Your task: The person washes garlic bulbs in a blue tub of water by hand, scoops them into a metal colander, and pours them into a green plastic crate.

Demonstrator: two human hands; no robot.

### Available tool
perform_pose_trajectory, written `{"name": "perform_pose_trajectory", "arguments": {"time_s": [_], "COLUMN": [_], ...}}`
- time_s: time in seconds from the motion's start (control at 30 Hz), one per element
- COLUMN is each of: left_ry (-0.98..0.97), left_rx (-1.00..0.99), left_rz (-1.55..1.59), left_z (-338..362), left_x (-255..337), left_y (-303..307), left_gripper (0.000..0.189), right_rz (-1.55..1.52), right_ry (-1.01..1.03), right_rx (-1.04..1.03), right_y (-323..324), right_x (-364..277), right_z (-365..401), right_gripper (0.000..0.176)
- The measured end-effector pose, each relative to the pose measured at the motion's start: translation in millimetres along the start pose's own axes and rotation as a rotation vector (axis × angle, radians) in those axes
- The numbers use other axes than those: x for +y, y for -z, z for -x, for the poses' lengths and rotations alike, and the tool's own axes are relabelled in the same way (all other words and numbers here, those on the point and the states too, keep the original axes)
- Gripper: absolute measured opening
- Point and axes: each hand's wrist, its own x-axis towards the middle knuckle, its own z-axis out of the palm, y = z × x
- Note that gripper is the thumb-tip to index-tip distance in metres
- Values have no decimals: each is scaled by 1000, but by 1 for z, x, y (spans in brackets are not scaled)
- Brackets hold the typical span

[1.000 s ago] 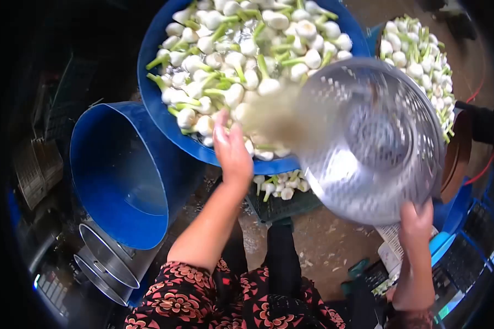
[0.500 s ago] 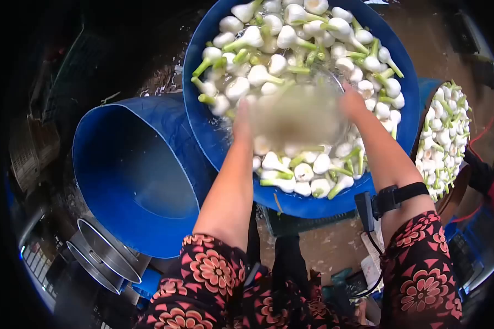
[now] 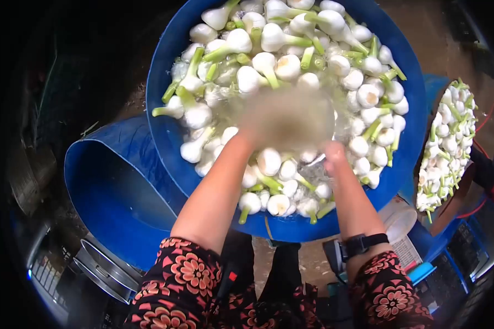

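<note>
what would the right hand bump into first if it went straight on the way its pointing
Most likely a garlic bulb in the blue tub, though the blurred patch just ahead of the right hand hides what is nearest, and depth is unclear.

**Off to Your Left and Right**

On your left you have a wide blue barrel (image 3: pixel 112 225), with shiny metal pots (image 3: pixel 108 270) near its lower edge. On your right you see a white bucket (image 3: pixel 399 219), a pale slotted panel (image 3: pixel 407 250) and a light-blue basin (image 3: pixel 420 272) near one another. Farther right, you can spot a thin red hose (image 3: pixel 473 211). Brown ground (image 3: pixel 316 257) shows below you.
</note>
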Motion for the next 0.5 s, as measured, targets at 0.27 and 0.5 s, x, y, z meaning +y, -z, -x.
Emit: {"name": "perform_pose_trajectory", "arguments": {"time_s": [0.27,0.5], "left_ry": [626,486], "left_rx": [263,-65], "left_rz": [-235,334], "left_z": [8,-15], "left_x": [3,-47], "left_y": [28,35], "left_gripper": [53,55], "right_rz": [-19,-363], "right_ry": [342,329], "right_rx": [-167,-137], "right_y": [3,6], "right_x": [44,24], "right_z": [-67,52], "right_gripper": [20,23]}}
